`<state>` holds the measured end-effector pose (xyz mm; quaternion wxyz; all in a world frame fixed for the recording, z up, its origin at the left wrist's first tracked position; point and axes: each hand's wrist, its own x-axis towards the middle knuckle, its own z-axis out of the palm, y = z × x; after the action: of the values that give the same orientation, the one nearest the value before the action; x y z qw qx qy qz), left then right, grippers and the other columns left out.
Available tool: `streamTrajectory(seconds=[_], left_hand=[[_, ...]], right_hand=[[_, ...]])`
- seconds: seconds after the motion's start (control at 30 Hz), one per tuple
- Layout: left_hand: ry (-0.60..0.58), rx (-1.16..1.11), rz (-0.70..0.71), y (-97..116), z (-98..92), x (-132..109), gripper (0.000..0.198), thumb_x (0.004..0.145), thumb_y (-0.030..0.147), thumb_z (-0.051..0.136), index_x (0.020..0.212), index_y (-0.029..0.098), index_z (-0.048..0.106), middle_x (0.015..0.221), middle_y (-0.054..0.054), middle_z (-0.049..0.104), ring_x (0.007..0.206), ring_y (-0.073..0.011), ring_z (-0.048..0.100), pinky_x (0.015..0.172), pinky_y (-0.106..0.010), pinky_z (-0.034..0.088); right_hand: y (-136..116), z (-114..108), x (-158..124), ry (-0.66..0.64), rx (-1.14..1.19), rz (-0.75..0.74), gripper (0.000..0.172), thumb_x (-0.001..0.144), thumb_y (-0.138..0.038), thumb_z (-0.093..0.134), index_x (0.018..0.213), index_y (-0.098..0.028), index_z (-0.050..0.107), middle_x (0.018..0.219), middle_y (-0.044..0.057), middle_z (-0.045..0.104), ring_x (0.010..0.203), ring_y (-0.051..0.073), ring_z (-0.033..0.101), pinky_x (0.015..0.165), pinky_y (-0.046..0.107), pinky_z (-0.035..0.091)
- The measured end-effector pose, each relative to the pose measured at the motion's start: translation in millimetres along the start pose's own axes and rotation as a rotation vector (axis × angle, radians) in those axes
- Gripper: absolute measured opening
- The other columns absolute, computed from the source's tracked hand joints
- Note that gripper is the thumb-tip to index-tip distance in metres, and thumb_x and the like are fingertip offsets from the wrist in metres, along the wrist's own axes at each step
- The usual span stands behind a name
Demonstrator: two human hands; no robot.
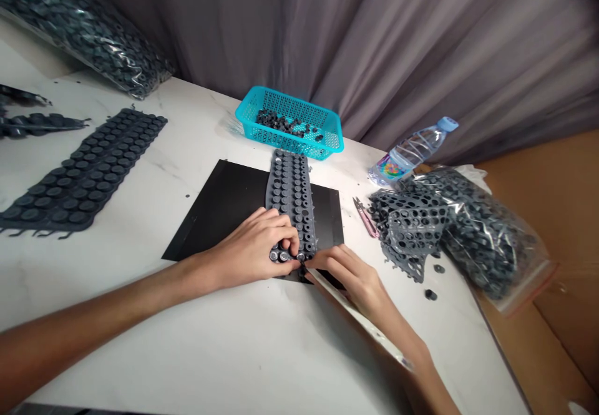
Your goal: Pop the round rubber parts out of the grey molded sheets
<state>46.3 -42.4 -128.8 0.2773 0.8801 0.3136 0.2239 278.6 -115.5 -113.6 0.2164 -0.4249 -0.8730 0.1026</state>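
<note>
Left hand: the hand [264, 243] has its fingers curled and thumb close to the forefinger, touching the near end of the studded sheet; pinch cannot be confirmed.
Right hand: the hand [353, 274] is partly closed, fingertips at the same end; its hold cannot be told.
Studded sheet [292, 187]: dark grey, flexible-looking, round raised studs in lengthwise rows; lies over the black board [224, 203] on the counter [210, 340].
Long axis: runs away from the person, leaning slightly left; far end just beside the basket.
Turquoise basket [334, 143]: perforated walls; contains loose small black parts [276, 120], mostly towards its left.
Right clear bag [491, 234]: filled with dark pieces; perforated sheets [416, 231] beside it.
Left clear bag [107, 40]: packed with similar dark pieces.
Bottle [416, 150]: transparent, blue cap, coloured label.
</note>
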Motion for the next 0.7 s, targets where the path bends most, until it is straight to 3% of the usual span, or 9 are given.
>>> streamTrajectory(seconds=[0.4, 0.6, 0.7], left_hand=[[-0.021, -0.012, -0.017, 2.2, -2.0, 1.0, 0.012, 0.085, 0.029, 0.072, 0.084, 0.022, 0.064, 0.087, 0.005, 0.063, 0.087, -0.0159, 0.054, 0.084, -0.033, 0.034], [-0.063, -0.011, -0.033, 2.4, -3.1, 2.1, 0.012, 0.088, 0.032, 0.071, 0.087, 0.023, 0.063, 0.090, 0.005, 0.062, 0.089, -0.0165, 0.053, 0.085, -0.033, 0.033], [-0.114, -0.010, -0.042, 1.4, -3.8, 0.9, 0.016, 0.091, 0.038, 0.069, 0.091, 0.024, 0.062, 0.094, 0.004, 0.062, 0.090, -0.0177, 0.051, 0.084, -0.034, 0.032]], right_hand=[[-7.7, 9.7, -3.6, 0.003, -0.251, -0.120, 0.029, 0.103, -0.013, 0.053, 0.131, -0.010, 0.059, 0.101, 0.012, 0.067, 0.086, 0.022, 0.059, 0.067, 0.033, 0.053], [-13.0, 16.4, -6.5, -0.048, -0.218, -0.066, 0.031, 0.104, -0.013, 0.049, 0.135, -0.010, 0.053, 0.107, 0.014, 0.065, 0.092, 0.024, 0.060, 0.074, 0.037, 0.056], [-10.1, 20.3, -4.6, 0.082, -0.187, 0.049, 0.031, 0.106, -0.017, 0.045, 0.137, -0.013, 0.052, 0.112, 0.015, 0.062, 0.099, 0.025, 0.061, 0.081, 0.038, 0.056]])
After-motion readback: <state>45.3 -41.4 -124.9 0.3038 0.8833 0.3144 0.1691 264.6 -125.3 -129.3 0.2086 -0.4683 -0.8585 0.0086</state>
